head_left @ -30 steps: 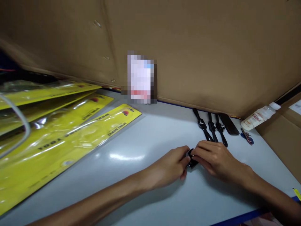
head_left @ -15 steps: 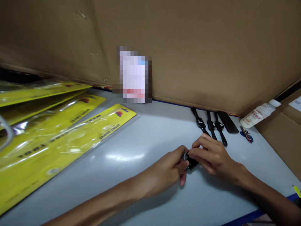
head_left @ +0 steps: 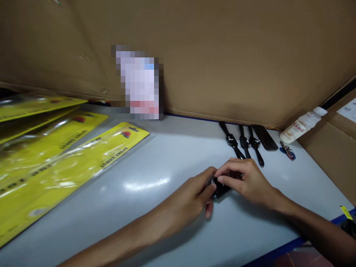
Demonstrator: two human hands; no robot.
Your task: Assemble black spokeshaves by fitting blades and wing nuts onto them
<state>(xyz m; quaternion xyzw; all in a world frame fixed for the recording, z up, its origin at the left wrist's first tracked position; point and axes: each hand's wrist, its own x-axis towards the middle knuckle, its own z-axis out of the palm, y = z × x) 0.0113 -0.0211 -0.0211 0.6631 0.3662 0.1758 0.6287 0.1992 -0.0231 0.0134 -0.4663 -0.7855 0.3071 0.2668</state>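
Just right of the middle, above the grey tabletop [head_left: 178, 148], both hands close on a small black tool that looks like a spokeshave [head_left: 221, 190]. Fingers cover most of it; a pale metallic edge shows by the left thumb. My left hand [head_left: 200, 191] grips its left end, thumb on top and fingers curled beneath. From the right, my right hand [head_left: 249, 181] pinches at its top with thumb and fingertips. Behind the hands lie three black spokeshaves, the left one [head_left: 230, 139], the middle one [head_left: 244, 142] and the right one [head_left: 255, 142], with shiny screws.
Yellow blister packs [head_left: 91, 155] fan out on the left. A dark phone-like slab [head_left: 265, 138], keys [head_left: 288, 151] and a white-capped bottle [head_left: 302, 126] lie or stand at the back right. A pixelated panel [head_left: 143, 85] leans on the cardboard wall [head_left: 211, 55].
The view has shifted a little, so most things sit further left in it. Both hands keep hold of the black tool; the right fingers have moved slightly over its top.
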